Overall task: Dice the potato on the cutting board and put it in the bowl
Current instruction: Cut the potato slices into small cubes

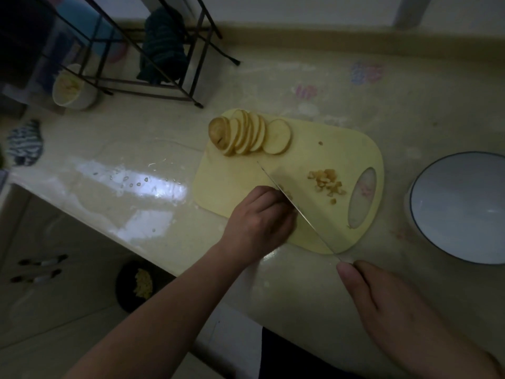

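1. Centrally, a pale yellow cutting board (237, 181) lies on the cream countertop (153, 132); its far end carries a fanned row of potato slices (251, 136), its handle end a small heap of potato dice (328, 183).
2. White bowl (461, 209) with a dark rim line, right of the board and apart from it; nothing shows inside.
3. Small white tub (71, 88), far left by a black wire rack (153, 50), holding pale yellowish contents.
4. Dark round container (136, 285) on the floor, holding yellow pieces.
5. Left hand (259, 217), fingers curled down onto the board beside the blade; what lies beneath cannot be told.
6. Right hand (390, 310), fingers wrapped round the handle of a knife (295, 206), blade edge-down across the board.
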A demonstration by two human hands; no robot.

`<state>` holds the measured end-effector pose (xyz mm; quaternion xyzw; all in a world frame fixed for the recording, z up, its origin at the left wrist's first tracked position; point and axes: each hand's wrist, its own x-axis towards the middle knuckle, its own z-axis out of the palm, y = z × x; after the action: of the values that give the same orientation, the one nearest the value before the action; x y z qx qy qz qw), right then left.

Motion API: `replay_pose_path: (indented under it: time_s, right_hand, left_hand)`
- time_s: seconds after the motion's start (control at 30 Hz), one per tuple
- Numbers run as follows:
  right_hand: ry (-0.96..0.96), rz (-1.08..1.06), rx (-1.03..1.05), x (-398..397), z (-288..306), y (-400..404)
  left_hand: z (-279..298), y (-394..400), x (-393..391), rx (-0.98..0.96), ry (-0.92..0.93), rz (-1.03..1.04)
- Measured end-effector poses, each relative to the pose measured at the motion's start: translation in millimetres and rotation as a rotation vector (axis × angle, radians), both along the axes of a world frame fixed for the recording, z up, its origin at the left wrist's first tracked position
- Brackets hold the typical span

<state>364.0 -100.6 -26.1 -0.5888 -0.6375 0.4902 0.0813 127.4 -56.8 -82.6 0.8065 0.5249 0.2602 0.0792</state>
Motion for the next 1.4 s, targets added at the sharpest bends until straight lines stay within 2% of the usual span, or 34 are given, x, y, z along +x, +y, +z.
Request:
replay_pose_path:
  time_s: [0.23,0.43,0.73,1.0,1.4]
  right_hand:
    - [0.068,0.061,0.001,-7,4,24]
    - [0.112,-0.017,-0.105,14,12,29]
    - [0.118,-0.097,-0.061,33,1,29]
    - [0.114,-0.002,-0.048,18,20,22]
    - [0.066,0.066,-0.064,8,16,13]
  left_hand:
    - [-5,-1,-1,-0.019,-0.025,0.012]
    - [-3,0,-1,0.001,-0.036,0.007]
    - [-6,0,2,-0.006,-0.049,0.038]
    - [-3,1,3,0.055,-0.012,0.049]
    - [-6,-2,-1,0.004,-0.040,0.045]
